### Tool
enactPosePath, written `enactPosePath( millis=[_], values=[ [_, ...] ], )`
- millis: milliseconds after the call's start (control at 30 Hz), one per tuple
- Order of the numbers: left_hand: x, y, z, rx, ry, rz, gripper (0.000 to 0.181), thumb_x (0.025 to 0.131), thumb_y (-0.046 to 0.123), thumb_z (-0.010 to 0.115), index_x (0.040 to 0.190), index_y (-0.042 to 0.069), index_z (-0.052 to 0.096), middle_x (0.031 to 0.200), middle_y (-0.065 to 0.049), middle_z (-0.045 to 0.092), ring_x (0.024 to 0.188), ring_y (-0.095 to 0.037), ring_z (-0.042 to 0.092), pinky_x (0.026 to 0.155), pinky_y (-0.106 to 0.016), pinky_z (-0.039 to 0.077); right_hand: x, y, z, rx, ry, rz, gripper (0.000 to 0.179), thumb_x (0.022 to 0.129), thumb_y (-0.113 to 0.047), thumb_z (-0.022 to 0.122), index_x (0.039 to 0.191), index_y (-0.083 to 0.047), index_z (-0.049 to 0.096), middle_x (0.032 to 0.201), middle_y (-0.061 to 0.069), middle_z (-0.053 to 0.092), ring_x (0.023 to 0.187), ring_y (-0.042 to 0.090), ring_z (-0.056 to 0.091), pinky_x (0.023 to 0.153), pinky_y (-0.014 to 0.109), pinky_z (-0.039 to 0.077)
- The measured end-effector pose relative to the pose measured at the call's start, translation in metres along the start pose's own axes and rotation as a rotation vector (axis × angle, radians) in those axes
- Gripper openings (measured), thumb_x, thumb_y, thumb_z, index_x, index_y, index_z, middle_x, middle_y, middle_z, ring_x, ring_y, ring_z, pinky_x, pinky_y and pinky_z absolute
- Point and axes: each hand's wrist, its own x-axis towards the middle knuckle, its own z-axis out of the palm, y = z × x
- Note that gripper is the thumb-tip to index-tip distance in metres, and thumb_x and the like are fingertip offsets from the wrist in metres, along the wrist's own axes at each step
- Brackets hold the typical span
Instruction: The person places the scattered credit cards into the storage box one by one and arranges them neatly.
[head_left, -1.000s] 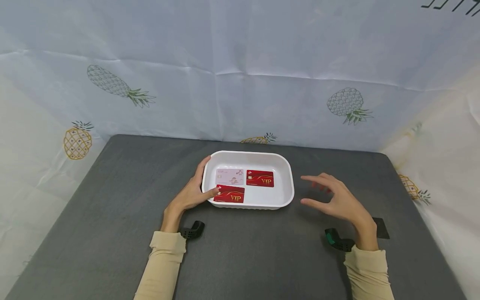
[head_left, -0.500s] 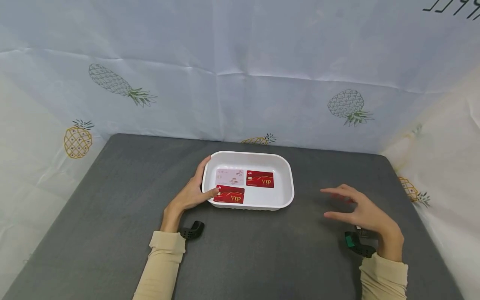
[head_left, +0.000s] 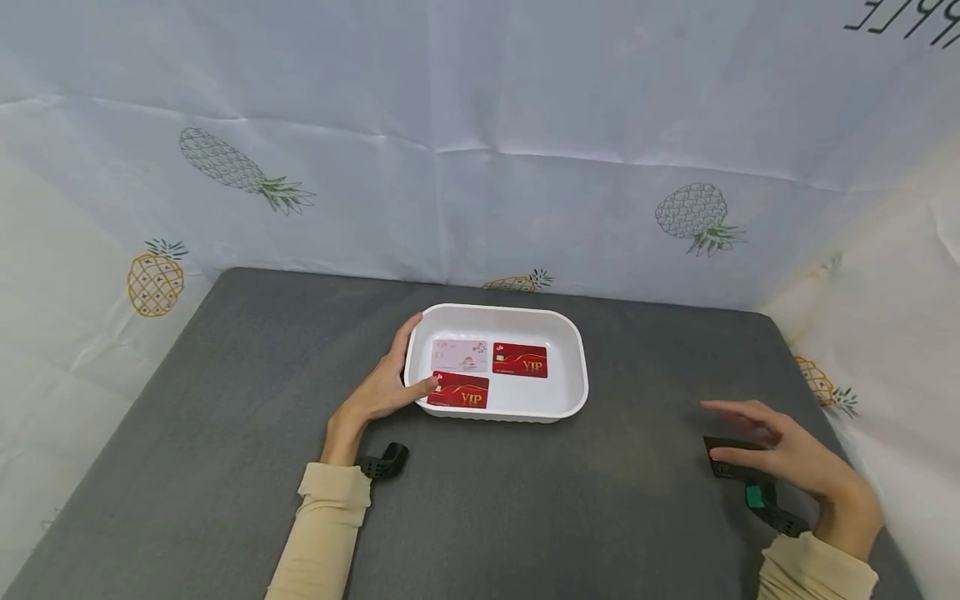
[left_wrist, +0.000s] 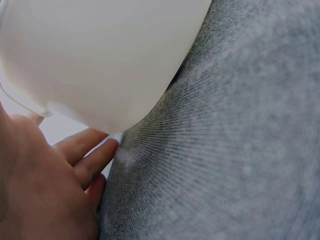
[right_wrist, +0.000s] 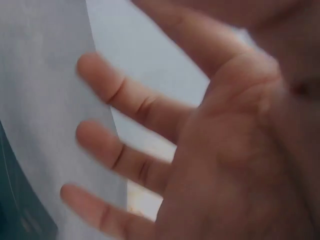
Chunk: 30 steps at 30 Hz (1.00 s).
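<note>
At the left end of a white plastic tray, my left hand grips the wall, thumb over the near rim and fingers along the outside. In the left wrist view, fingers touch the tray's outer side. Inside lie a pink VIP card and two red VIP cards, one at the right and one nearer, partly under the thumb. My right hand hovers over a black card, fingers spread and nothing held; it hides part of that card.
A dark grey table carries everything. Behind it hangs a pale cloth printed with pineapples. Black wrist devices sit on the left and right wrists.
My right hand has moved right and toward me, away from the tray to above the black card, uncovering the card's left end. The left hand and the tray hold still.
</note>
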Motion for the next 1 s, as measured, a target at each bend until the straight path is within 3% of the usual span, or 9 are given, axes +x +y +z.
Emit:
enactPosePath(
  millis=[200,333,400,433,567,633,667,867,1000],
  values=[
    [-0.001,-0.002,0.001,-0.004,0.000,-0.001,0.107,0.086,0.047,0.076,0.164,0.023,0.006,0.136,-0.020,0.055,0.122,-0.032,0.057,0.104,-0.050,0.045,-0.013,0.026,-0.001,-0.018,-0.031,0.025,0.063,0.088,-0.012,0.079,0.147,-0.017,0.056,0.131,-0.048,0.036,0.111,-0.028,0.035,0.078,0.020,0.044],
    [-0.001,-0.001,0.001,0.000,0.002,-0.011,0.108,0.086,0.047,0.077,0.164,0.024,0.006,0.135,-0.020,0.056,0.122,-0.032,0.057,0.104,-0.049,0.046,-0.012,0.041,0.000,0.054,-0.054,-0.097,0.066,0.085,0.000,0.078,0.146,-0.013,0.057,0.140,-0.043,0.039,0.120,-0.030,0.033,0.080,0.012,0.043],
    [-0.001,-0.001,0.000,0.003,0.005,-0.014,0.107,0.086,0.046,0.077,0.164,0.023,0.007,0.135,-0.020,0.056,0.122,-0.032,0.057,0.103,-0.049,0.046,-0.011,0.046,0.002,0.130,-0.073,-0.177,0.072,0.082,0.007,0.076,0.147,-0.016,0.056,0.107,-0.040,0.057,0.095,-0.031,0.040,0.072,0.010,0.042],
    [-0.001,0.000,0.000,0.005,0.006,-0.016,0.107,0.086,0.046,0.077,0.164,0.024,0.007,0.135,-0.020,0.056,0.122,-0.031,0.057,0.103,-0.049,0.046,-0.011,0.049,0.002,0.175,-0.088,-0.223,0.076,0.081,0.012,0.075,0.148,-0.016,0.055,0.101,-0.033,0.064,0.090,-0.027,0.047,0.070,0.010,0.043],
    [0.000,0.001,0.000,0.004,0.004,-0.010,0.108,0.086,0.047,0.076,0.164,0.023,0.007,0.135,-0.020,0.056,0.121,-0.032,0.057,0.102,-0.048,0.046,-0.010,0.058,0.005,0.272,-0.137,-0.274,0.089,0.078,0.018,0.074,0.151,-0.028,0.051,0.076,-0.023,0.061,0.063,-0.009,0.052,0.061,0.017,0.045],
    [0.000,0.001,0.000,0.005,0.003,-0.006,0.109,0.086,0.051,0.076,0.164,0.023,0.006,0.135,-0.020,0.056,0.121,-0.032,0.057,0.102,-0.048,0.046,-0.011,0.061,0.006,0.275,-0.138,-0.248,0.089,0.078,0.016,0.075,0.151,-0.030,0.051,0.109,-0.023,0.069,0.077,-0.001,0.064,0.065,0.019,0.047],
    [0.000,0.000,0.000,0.004,0.004,-0.004,0.109,0.085,0.053,0.076,0.164,0.023,0.006,0.135,-0.020,0.055,0.121,-0.032,0.057,0.102,-0.049,0.046,-0.011,0.062,0.006,0.272,-0.130,-0.247,0.089,0.077,0.017,0.076,0.150,-0.029,0.053,0.112,-0.026,0.067,0.080,-0.001,0.064,0.065,0.020,0.048],
    [0.000,0.000,0.000,0.005,0.006,-0.005,0.110,0.085,0.055,0.075,0.164,0.024,0.006,0.136,-0.020,0.055,0.123,-0.032,0.056,0.103,-0.050,0.045,-0.010,0.063,0.008,0.267,-0.059,-0.293,0.086,0.068,0.021,0.080,0.141,-0.020,0.062,0.115,-0.030,0.064,0.087,-0.004,0.066,0.064,0.019,0.050],
    [0.000,0.000,0.000,0.006,0.006,-0.008,0.109,0.085,0.051,0.076,0.164,0.024,0.007,0.137,-0.020,0.055,0.123,-0.032,0.056,0.104,-0.050,0.045,-0.013,0.061,0.007,0.256,-0.076,-0.168,0.080,0.073,0.016,0.080,0.137,-0.031,0.065,0.112,-0.036,0.060,0.084,-0.006,0.064,0.065,0.017,0.048]
  ],
)
